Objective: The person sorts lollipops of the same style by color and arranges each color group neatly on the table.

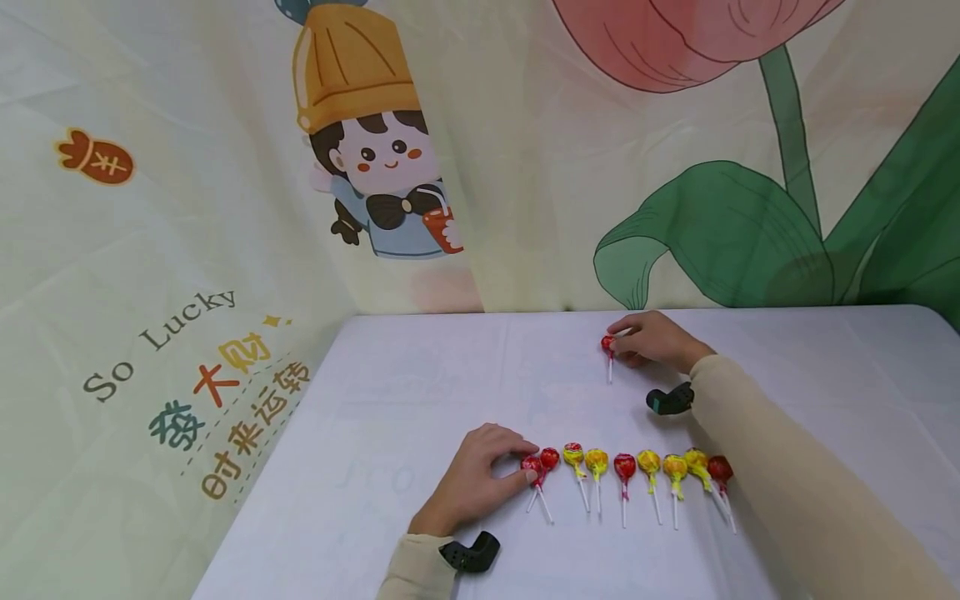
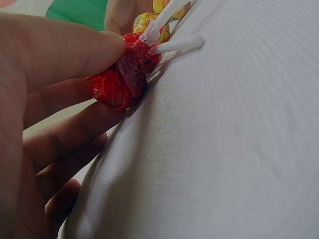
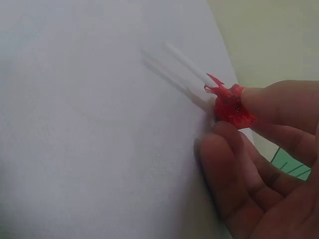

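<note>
My left hand (image 1: 480, 477) pinches the wrapped head of a red lollipop (image 2: 117, 87) between thumb and fingers, at the left end of a row on the table. Touching or almost touching it is another red lollipop (image 1: 550, 459). Farther back, my right hand (image 1: 658, 342) holds a red lollipop (image 3: 233, 109) by its head. That one's white stick points toward the front of the table, and its shadow falls on the cloth close by. From the frames I cannot tell whether its head rests on the table.
Rightward along the row lie yellow lollipops (image 1: 596, 462), a red lollipop (image 1: 624, 467) and a dark red lollipop (image 1: 720, 469) under the right forearm's edge. A white cloth covers the table (image 1: 375, 433). Behind it hangs a printed curtain (image 1: 517, 167). Each wrist wears a black device (image 1: 472, 553).
</note>
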The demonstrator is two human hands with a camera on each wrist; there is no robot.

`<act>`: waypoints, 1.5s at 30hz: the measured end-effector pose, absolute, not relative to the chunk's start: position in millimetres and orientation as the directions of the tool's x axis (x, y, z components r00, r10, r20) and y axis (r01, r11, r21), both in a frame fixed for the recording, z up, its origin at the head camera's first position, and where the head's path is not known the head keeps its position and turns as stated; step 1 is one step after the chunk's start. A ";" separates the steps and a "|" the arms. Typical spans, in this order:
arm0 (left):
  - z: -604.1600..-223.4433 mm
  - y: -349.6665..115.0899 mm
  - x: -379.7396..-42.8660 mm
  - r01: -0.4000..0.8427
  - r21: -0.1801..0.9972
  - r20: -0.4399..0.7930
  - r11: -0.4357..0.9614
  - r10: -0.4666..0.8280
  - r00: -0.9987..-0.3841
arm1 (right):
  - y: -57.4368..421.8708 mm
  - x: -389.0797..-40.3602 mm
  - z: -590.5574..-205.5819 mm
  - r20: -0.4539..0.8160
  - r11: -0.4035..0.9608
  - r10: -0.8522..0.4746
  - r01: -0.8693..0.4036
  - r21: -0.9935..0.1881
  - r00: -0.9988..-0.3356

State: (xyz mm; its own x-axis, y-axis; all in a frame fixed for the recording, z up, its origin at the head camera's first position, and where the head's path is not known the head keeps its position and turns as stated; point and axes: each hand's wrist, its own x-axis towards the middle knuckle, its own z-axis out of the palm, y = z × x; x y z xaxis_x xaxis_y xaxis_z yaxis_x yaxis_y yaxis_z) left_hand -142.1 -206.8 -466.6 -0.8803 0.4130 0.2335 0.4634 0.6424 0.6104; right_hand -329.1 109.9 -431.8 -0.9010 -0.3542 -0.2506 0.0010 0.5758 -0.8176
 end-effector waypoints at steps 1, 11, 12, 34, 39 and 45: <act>-466.5 -206.6 -142.2 0.462 0.610 0.232 0.644 0.412 -0.881 | 110.6 -329.2 -431.5 -0.256 0.569 -0.351 0.012 -0.822 -0.901; -465.9 -206.3 -142.0 0.457 0.610 0.228 0.647 0.410 -0.883 | 116.9 -326.1 -429.5 -0.274 0.538 -0.343 0.051 -0.841 -0.899; -466.0 -206.4 -141.9 0.456 0.610 0.225 0.649 0.409 -0.884 | 118.3 -325.6 -429.8 -0.273 0.540 -0.341 0.050 -0.840 -0.899; -466.8 -204.7 -142.4 0.457 0.620 0.223 0.637 0.415 -0.882 | 166.2 -271.2 -421.0 -0.189 0.565 -0.380 -0.066 -0.822 -0.906; -467.1 -204.9 -143.2 0.464 0.606 0.227 0.647 0.418 -0.880 | 173.0 -252.9 -423.0 -0.186 0.543 -0.373 -0.051 -0.839 -0.909; -466.3 -205.4 -143.3 0.445 0.617 0.213 0.649 0.407 -0.888 | 174.8 -240.8 -424.7 -0.170 0.541 -0.372 -0.064 -0.839 -0.913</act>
